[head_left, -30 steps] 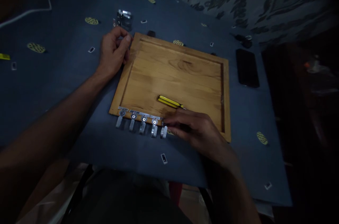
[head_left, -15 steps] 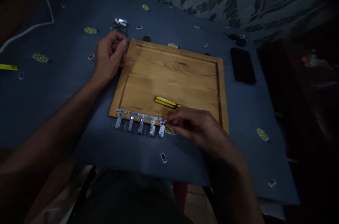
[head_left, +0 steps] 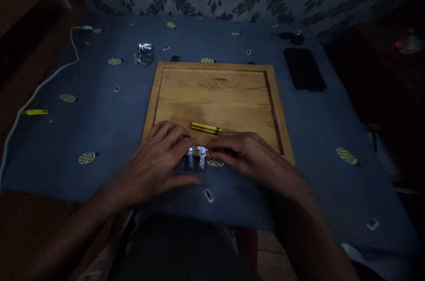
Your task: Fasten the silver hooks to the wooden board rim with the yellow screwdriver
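Observation:
A framed wooden board lies on the table, with a row of small silver metal hooks along its near edge. Two hooks show, the rightmost hook and its neighbour; my left hand covers the others. My left hand reaches over the near left edge, thumb apart from the fingers, with the fingertips beside the visible hooks. At the rightmost hook's plate, the fingers of my right hand are pinched together; what is between them is hidden. A yellow and black handle rests on the board just beyond my hands.
More silver metal pieces sit beyond the board's far left corner. A black phone lies to the right, with a dark keyring-like item behind it. On the left are a white cable and a yellow strip.
My left hand has come from the board's far left corner down to the hooks, covering several. My right hand stays pinched by the rightmost hook. The view has turned slightly.

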Tool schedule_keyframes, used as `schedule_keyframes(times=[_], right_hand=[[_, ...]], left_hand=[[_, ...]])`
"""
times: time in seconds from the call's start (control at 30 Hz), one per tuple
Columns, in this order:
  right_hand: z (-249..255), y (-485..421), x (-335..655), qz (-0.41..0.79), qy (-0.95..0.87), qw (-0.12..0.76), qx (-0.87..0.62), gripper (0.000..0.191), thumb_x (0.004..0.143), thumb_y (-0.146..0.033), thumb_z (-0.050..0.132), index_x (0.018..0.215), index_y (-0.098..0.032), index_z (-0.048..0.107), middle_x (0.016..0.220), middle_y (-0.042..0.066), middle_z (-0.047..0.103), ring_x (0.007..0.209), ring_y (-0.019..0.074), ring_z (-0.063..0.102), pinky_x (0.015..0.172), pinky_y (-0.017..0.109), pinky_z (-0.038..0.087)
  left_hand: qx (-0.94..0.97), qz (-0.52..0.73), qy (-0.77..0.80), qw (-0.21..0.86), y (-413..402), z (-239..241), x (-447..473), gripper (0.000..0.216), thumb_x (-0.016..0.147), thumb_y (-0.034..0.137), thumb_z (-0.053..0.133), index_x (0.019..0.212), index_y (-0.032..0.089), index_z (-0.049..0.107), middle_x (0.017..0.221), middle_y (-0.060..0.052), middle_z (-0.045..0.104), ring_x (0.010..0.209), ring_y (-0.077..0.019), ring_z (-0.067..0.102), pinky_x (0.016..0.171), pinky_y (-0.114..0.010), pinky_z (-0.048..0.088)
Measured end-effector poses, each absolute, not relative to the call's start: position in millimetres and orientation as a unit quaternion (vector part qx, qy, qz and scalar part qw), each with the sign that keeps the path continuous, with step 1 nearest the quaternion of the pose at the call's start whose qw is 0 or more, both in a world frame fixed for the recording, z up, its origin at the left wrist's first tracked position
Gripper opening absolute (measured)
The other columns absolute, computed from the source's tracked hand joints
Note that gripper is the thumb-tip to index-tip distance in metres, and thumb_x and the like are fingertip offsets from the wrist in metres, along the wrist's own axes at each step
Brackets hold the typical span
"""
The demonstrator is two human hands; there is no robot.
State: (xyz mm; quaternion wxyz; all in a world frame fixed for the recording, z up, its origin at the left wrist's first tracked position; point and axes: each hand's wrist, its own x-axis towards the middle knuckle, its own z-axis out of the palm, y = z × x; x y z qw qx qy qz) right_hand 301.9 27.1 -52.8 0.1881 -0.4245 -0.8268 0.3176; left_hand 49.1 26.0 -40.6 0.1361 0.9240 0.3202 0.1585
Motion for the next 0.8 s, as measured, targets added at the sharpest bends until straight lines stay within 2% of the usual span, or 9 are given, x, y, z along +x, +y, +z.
schedule_keyframes(times=[0.17, 0.33, 0.6, 0.8], right_hand=[[-54, 27, 301, 0.312, -0.83, 0.176, -0.427, 0.021, 0.096, -0.019, 0.069, 0.113, -0.026, 0.08, 0.103, 0.003, 0.082, 0.092, 0.0194, 0.078, 0.082, 0.029, 0.058], [-55, 29, 301, 0.311, -0.834, 0.176, -0.421, 0.018, 0.096, -0.02, 0.07, 0.11, -0.023, 0.08, 0.102, 0.005, 0.082, 0.092, 0.0209, 0.078, 0.082, 0.03, 0.058], [-54, 27, 300, 0.329, -0.817, 0.205, -0.427, 0.023, 0.093, -0.016, 0.071, 0.113, -0.025, 0.079, 0.093, 0.002, 0.081, 0.078, 0.0171, 0.075, 0.071, 0.026, 0.055], [-53, 26, 299, 0.346, -0.81, 0.242, -0.406, 0.016, 0.093, -0.015, 0.067, 0.102, -0.022, 0.079, 0.094, 0.003, 0.081, 0.081, 0.0165, 0.075, 0.072, 0.025, 0.055]], left_hand=[[0.919, 0.162, 0.342, 0.109, 19, -45, 56, 0.057, 0.088, 0.061, 0.073, 0.12, 0.015, 0.061, 0.118, -0.012, 0.064, 0.112, -0.0296, 0.055, 0.107, -0.052, 0.045], [0.919, 0.148, 0.352, 0.093, 18, -49, 63, 0.053, 0.086, 0.056, 0.077, 0.116, 0.015, 0.064, 0.115, -0.01, 0.065, 0.114, -0.0295, 0.056, 0.115, -0.059, 0.039], [0.921, 0.14, 0.355, 0.081, 19, -54, 66, 0.046, 0.089, 0.054, 0.074, 0.115, 0.017, 0.067, 0.113, -0.008, 0.066, 0.115, -0.0292, 0.056, 0.118, -0.061, 0.037], [0.922, 0.142, 0.351, 0.084, 18, -54, 66, 0.044, 0.089, 0.051, 0.076, 0.114, 0.016, 0.068, 0.11, -0.008, 0.066, 0.114, -0.0289, 0.056, 0.12, -0.06, 0.036]])
